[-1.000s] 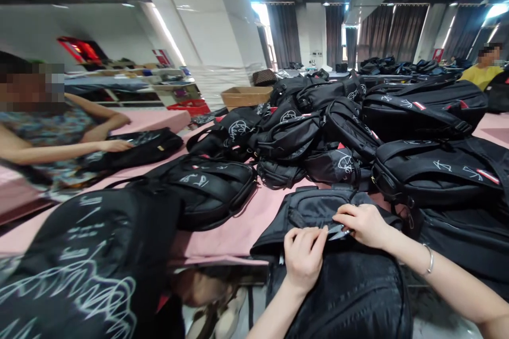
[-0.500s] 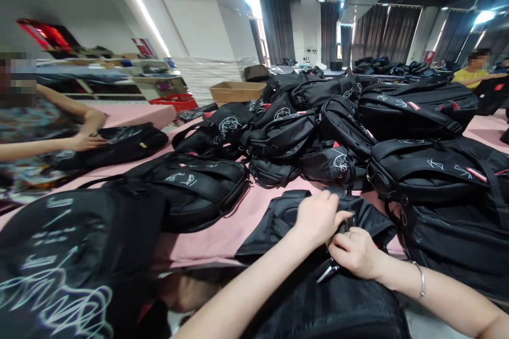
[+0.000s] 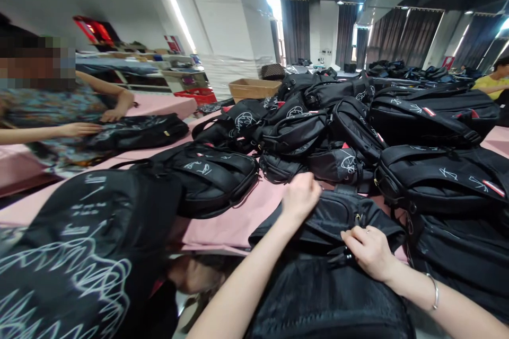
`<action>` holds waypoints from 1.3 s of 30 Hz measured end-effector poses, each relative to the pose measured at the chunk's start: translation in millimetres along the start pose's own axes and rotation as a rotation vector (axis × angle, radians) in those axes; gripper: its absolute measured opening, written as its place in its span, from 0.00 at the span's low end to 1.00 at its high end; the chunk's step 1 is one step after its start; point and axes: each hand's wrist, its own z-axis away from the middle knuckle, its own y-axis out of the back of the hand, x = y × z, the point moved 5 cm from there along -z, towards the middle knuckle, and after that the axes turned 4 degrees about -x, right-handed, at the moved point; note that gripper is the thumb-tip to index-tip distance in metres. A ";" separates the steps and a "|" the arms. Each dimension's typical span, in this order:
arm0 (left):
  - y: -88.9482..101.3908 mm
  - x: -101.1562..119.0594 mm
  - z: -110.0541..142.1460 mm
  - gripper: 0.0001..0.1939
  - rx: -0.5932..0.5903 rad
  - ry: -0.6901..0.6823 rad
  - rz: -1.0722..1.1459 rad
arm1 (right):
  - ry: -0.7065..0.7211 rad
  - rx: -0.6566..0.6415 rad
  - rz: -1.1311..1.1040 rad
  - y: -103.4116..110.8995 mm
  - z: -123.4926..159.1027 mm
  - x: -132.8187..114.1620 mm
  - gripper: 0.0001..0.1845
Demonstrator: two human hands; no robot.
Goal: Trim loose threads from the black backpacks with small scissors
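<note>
A black backpack (image 3: pixel 322 291) lies in front of me, its near part bulging toward me and its upper flap spread on the pink table. My right hand (image 3: pixel 368 251) is closed over it, with small dark-bladed thread snips (image 3: pixel 341 257) sticking out to the left below the fingers. Just above its fingertips is a gold zipper pull (image 3: pixel 358 218) at the end of a curved pocket zipper. My left hand (image 3: pixel 301 197) is a closed fist at the flap's upper left edge. Whatever its fingers pinch is hidden.
Black backpacks with white scribble prints (image 3: pixel 290 132) are heaped beyond, more at right (image 3: pixel 441 175) and left (image 3: pixel 99 222). The pink tablecloth (image 3: pixel 222 228) shows between them. A cardboard box (image 3: pixel 254 89) stands behind. At left a co-worker's hands (image 3: pixel 115 111) rest on another black bag.
My left hand has moved away to the left from the zipper pull and my right hand, uncovering the pocket. The snips have turned in my right hand. The view has swung slightly left.
</note>
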 end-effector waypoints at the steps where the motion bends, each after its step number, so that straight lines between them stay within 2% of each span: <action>1: -1.5 -22.1 4.0 0.08 0.025 0.100 0.011 | -0.029 0.013 0.001 0.2 0.7 3.0 0.09; 4: -12.8 -70.4 33.9 0.12 0.032 0.295 0.062 | -0.089 0.062 -0.011 -1.1 1.5 7.7 0.10; 7: -17.9 -84.5 66.2 0.16 0.039 0.351 0.110 | -0.048 0.095 -0.048 -3.3 -2.0 3.5 0.09; 9: -7.2 -76.3 74.8 0.15 0.197 0.239 0.154 | 0.024 0.093 -0.074 -4.3 -5.4 -2.4 0.07; 11: 7.5 -59.7 74.1 0.11 0.383 -0.003 0.165 | 0.084 0.070 -0.096 -5.0 -6.8 -6.9 0.06; 12: 11.9 -50.9 71.9 0.12 0.431 -0.139 0.154 | 0.099 0.053 -0.101 -5.3 -6.2 -7.9 0.06; 14: 11.9 -37.7 66.4 0.11 0.410 -0.344 0.141 | 0.110 0.002 -0.102 -6.2 -2.9 -7.3 0.06; 16: 8.2 -30.2 66.3 0.06 0.397 -0.464 0.181 | 0.100 -0.090 -0.114 -7.9 1.5 -2.8 0.06; 18: 4.8 -23.8 75.6 0.05 0.443 -0.567 0.234 | 0.041 -0.197 -0.192 -8.2 3.1 6.3 0.08; 20: 2.2 -18.0 90.0 0.08 0.506 -0.633 0.227 | -0.078 -0.215 -0.316 -3.5 -1.1 19.2 0.10; 22: 2.3 -15.3 103.4 0.11 0.587 -0.618 0.169 | -0.193 -0.187 -0.392 1.4 -10.0 30.8 0.15; 24: 5.2 -15.5 112.9 0.13 0.659 -0.577 0.114 | -0.241 -0.244 -0.386 -1.4 -19.2 34.7 0.20; 26: 8.3 -16.6 119.0 0.14 0.688 -0.577 0.094 | -0.227 -0.336 -0.355 -9.8 -23.4 30.8 0.19; 28: 9.9 -18.7 123.2 0.14 0.680 -0.593 0.118 | -0.175 -0.285 -0.299 -12.4 -22.1 22.5 0.14; 32: 6.7 -23.4 132.8 0.10 0.636 -0.609 0.228 | 0.010 0.006 -0.160 2.0 -7.5 -0.2 0.09; 36: 0.0 -25.7 141.5 0.11 0.621 -0.580 0.231 | 0.111 0.087 -0.141 14.6 1.4 -12.4 0.05; 39: -4.1 -26.0 144.5 0.10 0.608 -0.575 0.176 | 0.103 0.114 -0.140 17.0 2.3 -14.1 0.04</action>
